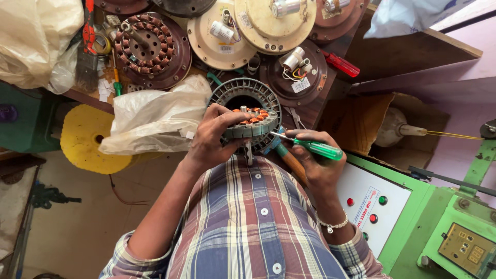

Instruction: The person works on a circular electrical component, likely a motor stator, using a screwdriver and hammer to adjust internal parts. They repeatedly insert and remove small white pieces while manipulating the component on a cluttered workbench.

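I see my left hand (214, 138) clamped around a round motor core (251, 123) with copper-coloured windings on top, holding it just above my checked shirt (248, 217), close to my body. A short shaft sticks down from the core toward the shirt. My right hand (315, 163) is gripping a green-handled screwdriver (310, 146), fingers wrapped over the handle, and its thin metal tip points left and touches the rim of the core. A second tool with a wooden handle (292, 164) lies under that hand; I cannot tell whether the hand holds it too.

Just behind the core sits a grey ring-shaped part with slots (247, 93) on the workbench (403, 57). Beside it to the left lies a crumpled white plastic bag (155, 116), partly over a yellow disc (85, 137). Further back the bench carries several round motor covers, one cream (219, 36) and one dark with a small cylinder and coloured wires (297, 67), plus a red-handled screwdriver (341, 64). To my right stands a green machine with a white panel and red and green buttons (374, 206).
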